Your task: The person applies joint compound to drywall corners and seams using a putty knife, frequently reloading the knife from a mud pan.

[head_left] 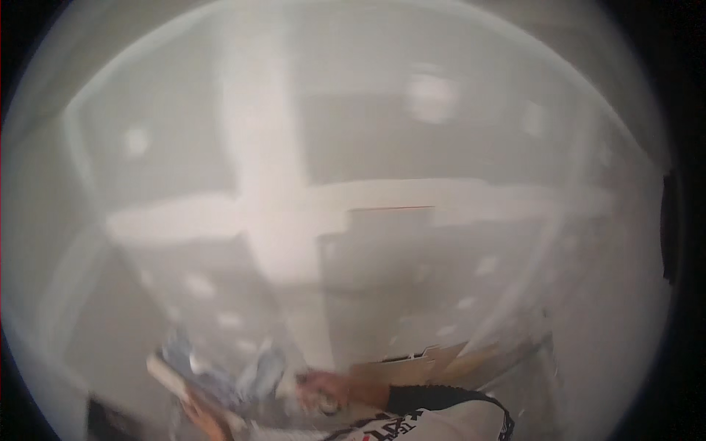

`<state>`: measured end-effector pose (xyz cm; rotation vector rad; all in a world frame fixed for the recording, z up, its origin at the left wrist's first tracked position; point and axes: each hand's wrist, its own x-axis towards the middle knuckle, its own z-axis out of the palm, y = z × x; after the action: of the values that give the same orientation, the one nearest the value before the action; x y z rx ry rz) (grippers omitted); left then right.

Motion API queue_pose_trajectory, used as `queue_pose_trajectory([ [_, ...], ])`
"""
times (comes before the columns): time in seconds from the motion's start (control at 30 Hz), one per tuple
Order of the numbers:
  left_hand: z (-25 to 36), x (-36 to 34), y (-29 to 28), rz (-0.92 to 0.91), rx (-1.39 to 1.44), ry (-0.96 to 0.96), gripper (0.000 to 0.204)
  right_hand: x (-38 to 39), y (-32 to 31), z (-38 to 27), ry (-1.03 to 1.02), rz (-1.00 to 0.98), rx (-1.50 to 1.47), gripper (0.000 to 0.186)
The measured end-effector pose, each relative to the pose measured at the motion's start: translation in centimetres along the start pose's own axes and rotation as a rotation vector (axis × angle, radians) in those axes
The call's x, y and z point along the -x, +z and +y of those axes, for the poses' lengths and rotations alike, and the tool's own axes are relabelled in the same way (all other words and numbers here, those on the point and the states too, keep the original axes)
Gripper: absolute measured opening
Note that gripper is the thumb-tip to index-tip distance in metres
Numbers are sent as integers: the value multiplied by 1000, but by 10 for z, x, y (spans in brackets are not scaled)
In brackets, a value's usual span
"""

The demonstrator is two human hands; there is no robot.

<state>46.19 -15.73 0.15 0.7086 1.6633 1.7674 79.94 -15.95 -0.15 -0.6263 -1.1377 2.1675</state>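
Note:
Low in the head view, left of centre, my left hand (204, 416) is closed along a pale, long, flat-edged object (168, 376); blur hides its exact kind. My right hand (322, 388) reaches in from the right in a dark sleeve (437, 398), with its fingers curled. Something small and pale (329, 403) shows at its underside, too smeared to name. Ahead of both hands rises a grey drywall wall (382, 287) with white bands of joint compound (268, 147) crossing on it and several white spots.
Crumpled bluish-clear sheeting (261, 373) lies near the wall's foot, beyond my hands. Brown cardboard (415, 371) stands against the wall at the lower right. A dark object (110, 422) is at the lower left. Side walls close in on both sides.

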Motion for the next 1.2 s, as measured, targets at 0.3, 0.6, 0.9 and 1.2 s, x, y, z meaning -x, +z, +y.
queue_pose_trajectory([
  [0.3,57,115,67,-621,-390,399,63,22,2,-34,-317,112,-359,36],
  [0.6,-37,70,111,-986,138,-365,68,98,1,-46,-573,534,2083,69],
  [0.9,26,55,103,-619,247,-82,52,131,-11,-50,-231,697,805,33],
  [1.2,62,87,60,-283,-217,422,39,4,12,-53,113,48,-419,40],
])
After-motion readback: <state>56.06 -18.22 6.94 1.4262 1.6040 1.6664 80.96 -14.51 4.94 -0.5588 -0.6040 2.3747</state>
